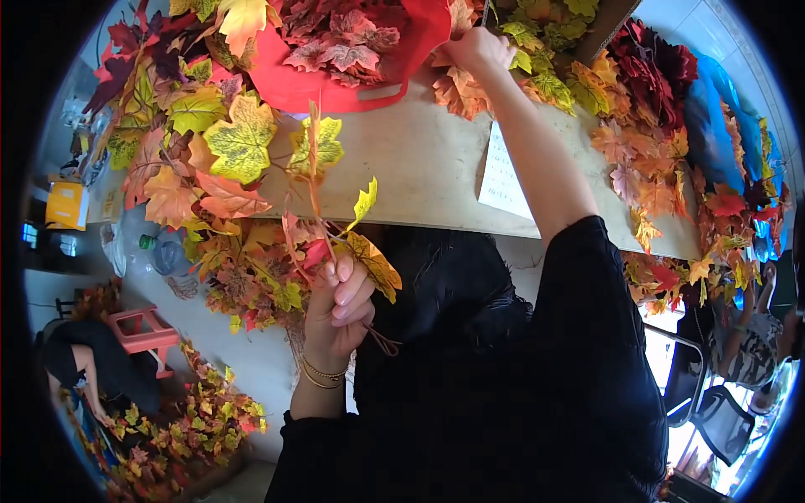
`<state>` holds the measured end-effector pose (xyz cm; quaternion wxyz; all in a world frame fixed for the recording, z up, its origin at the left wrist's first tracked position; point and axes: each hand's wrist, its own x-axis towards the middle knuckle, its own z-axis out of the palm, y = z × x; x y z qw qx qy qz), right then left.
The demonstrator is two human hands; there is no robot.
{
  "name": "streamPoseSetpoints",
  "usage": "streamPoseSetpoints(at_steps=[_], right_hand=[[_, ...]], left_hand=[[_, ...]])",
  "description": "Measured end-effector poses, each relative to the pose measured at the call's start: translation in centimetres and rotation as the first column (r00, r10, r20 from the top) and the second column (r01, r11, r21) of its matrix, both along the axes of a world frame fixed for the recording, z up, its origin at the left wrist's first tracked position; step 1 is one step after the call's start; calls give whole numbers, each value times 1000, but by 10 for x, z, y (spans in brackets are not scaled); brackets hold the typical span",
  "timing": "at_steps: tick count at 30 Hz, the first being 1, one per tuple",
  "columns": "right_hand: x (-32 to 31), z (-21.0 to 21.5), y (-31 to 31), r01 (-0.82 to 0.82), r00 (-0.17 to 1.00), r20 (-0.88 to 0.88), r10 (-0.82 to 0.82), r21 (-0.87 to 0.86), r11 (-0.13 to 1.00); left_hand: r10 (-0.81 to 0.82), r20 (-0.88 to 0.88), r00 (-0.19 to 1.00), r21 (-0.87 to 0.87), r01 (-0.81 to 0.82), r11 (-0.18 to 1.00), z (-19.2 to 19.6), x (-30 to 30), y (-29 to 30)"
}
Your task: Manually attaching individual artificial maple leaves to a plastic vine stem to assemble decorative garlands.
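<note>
My left hand [340, 306] is closed around the stems of an artificial maple leaf garland [315, 168], held upright in front of the table edge. A yellow-orange leaf [375, 265] hangs beside my fingers, and thin stem ends stick out below the palm. My right hand [482, 52] reaches to the far side of the table, its fingers curled among orange leaves [463, 94] between a red bag and a box of green-yellow leaves [541, 50]. What those fingers grip is hidden. The red bag [335, 102] lies open with dusty-red leaves [356, 42] inside.
Leaf garlands [243, 142] heap over the table's left side; more [646, 159] hang at its right, near dark red leaves [658, 71] and blue plastic [713, 117]. A written paper [506, 180] lies on the table [394, 168]. Other people sit left [101, 369] and right [755, 344], near a pink stool [142, 329].
</note>
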<state>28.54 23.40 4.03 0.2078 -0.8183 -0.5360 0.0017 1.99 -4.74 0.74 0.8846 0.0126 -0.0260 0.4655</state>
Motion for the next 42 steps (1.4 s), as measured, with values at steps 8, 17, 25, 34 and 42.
streamPoseSetpoints(at_steps=[8,17,25,34,42], right_hand=[[13,-9,-22,-198,927,-313,205,55,979],[-22,2,-184,-402,-557,-798,229,501,766],[-71,-15,-238,-590,-343,-928,145,333,736],[-84,-16,-253,-549,-200,-944,263,330,767],[-93,-21,-260,-527,-228,-937,265,347,776]], left_hand=[[49,1,999,-5,-49,999,-4,-4,5],[355,-334,873,174,-313,934,4,1,16],[424,-703,571,410,-162,898,14,15,13],[530,-718,451,367,-402,839,9,20,6],[385,-757,528,275,-277,921,1,23,4]])
